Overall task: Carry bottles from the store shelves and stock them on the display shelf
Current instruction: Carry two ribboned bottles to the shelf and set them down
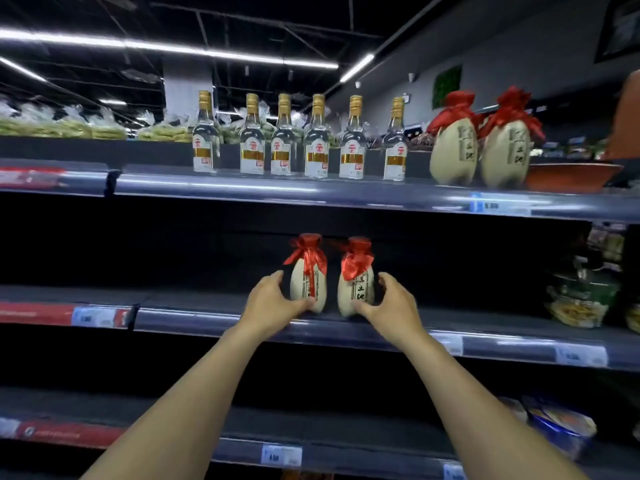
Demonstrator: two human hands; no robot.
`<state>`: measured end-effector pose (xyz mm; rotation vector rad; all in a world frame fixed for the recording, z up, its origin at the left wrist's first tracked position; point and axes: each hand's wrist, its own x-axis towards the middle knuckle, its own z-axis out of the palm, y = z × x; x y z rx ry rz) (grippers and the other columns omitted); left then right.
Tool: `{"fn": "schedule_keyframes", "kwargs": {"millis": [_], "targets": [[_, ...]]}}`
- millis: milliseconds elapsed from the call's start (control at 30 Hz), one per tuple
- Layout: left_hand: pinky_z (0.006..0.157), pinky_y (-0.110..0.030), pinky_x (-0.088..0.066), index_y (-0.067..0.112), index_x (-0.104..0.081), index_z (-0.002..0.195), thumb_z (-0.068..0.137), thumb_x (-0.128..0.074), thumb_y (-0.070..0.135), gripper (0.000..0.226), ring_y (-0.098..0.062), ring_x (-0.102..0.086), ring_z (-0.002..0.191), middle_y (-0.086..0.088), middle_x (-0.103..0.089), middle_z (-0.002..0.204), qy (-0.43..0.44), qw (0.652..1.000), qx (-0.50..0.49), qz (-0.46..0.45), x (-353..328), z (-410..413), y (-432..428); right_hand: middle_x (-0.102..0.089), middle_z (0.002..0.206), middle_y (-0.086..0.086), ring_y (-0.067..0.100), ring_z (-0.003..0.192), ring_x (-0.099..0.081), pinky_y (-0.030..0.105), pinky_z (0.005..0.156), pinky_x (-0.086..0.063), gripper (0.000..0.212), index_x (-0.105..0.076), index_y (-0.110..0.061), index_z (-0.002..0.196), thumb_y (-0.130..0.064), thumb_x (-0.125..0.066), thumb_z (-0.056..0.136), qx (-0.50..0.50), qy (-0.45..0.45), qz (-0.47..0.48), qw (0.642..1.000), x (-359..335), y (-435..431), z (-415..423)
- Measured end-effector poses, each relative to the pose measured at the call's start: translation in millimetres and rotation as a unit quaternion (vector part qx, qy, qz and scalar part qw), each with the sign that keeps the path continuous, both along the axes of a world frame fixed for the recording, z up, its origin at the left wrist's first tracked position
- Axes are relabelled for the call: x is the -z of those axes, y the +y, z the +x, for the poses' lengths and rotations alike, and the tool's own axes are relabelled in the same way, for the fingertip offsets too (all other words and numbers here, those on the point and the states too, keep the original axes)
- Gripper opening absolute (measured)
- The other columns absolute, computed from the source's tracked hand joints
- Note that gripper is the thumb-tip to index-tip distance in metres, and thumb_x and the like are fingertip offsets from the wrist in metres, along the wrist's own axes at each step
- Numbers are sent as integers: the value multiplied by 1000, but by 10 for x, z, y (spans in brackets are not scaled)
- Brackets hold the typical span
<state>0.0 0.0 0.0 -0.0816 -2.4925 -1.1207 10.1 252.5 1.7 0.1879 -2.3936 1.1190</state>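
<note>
Two cream jugs topped with red ribbon stand upright, just beside each other, at the front edge of the middle shelf (346,327). The left hand (273,303) curls around the left jug (308,278), thumb across its base, fingers on its outer side. The right hand (391,303) cups the right jug (356,282) the same way. Both grips look closed on the jugs, though how firmly I cannot tell.

This looks like either setting the pair down or picking it up; the frame alone does not settle which. Either way, the next move calls for keeping both jugs upright and apart.

The shelf is dark, and bare along its left part. On the shelf above (242,188), six clear bottles (284,136) stand in a row, with two larger cream jugs (481,140) toward its right end. Ceiling strip lights run overhead.
</note>
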Motion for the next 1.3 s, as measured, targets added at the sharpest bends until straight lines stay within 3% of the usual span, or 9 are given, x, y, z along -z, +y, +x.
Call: {"fn": "schedule_keyframes", "kwargs": {"millis": [67,167,333,433,633,900,1033,1200,1300], "targets": [[83,-19,-49,30,-60,129,57,-83,64,82,-6,-62,107,23,-63,115,9,1000,10,14,-11,-127,33,-67,105,-15,4,92,-63,18,75,-43,55,-58,-30,114,-39,-91,71,2,-23,-12,1000,-7,-48,-111],[73,-26,-57,36,-62,99,50,-84,62,60,-1,-68,86,19,-70,91,-11,999,28,34,-2,-328,126,-69,103,-18,-5,90,-63,10,68,-43,61,-54,-39,114,-46,-88,64,-3,-52,-27,998,48,-82,-274],[58,-15,-50,35,-56,99,47,-88,65,68,2,-68,75,14,-71,90,-15,997,23,74,16,-483,261,-71,94,-19,-12,79,-65,4,58,-45,68,-59,-37,110,-55,-87,50,-6,-52,-56,997,70,-119,-413],[62,-18,-57,33,-61,100,44,-90,61,70,3,-70,73,13,-74,88,4,996,38,77,9,-539,310,-72,88,-18,-19,79,-62,0,59,-44,60,-62,-35,102,-48,-93,52,3,-33,-68,997,105,-83,-463],[54,-4,-48,35,-64,99,42,-94,59,69,12,-68,74,20,-74,83,43,992,98,64,-233,-454,908,-73,86,-18,-18,79,-64,1,60,-44,63,-67,-33,106,-51,-92,52,28,7,-76,997,-47,444,-310],[49,-1,-42,31,-63,85,42,-92,61,61,18,-63,69,18,-70,76,66,979,180,68,-493,70,2713,-73,83,-20,-12,74,-65,7,58,-43,64,-67,-34,100,-61,-84,44,138,31,-63,988,-186,2320,648],[49,0,-41,33,-64,85,43,-90,61,57,18,-63,68,23,-70,75,64,964,250,62,-418,650,4088,-71,80,-23,-16,73,-64,7,57,-43,50,-65,-37,93,-47,-93,53,196,36,-49,979,-88,3652,1538],[52,-5,-43,33,-66,83,49,-98,48,49,12,-66,64,23,-72,72,41,933,355,52,-249,1467,5926,-76,83,-15,0,77,-71,31,69,-58,48,-69,-33,92,-49,-89,52,289,37,-56,955,29,5316,2851],[48,-4,-42,35,-65,82,45,-96,54,51,14,-65,65,24,-70,75,32,909,413,40,-175,2004,7022,-74,77,-22,-9,72,-68,21,63,-53,47,-69,-35,91,-50,-88,51,349,40,-50,935,76,6210,3665]]}}
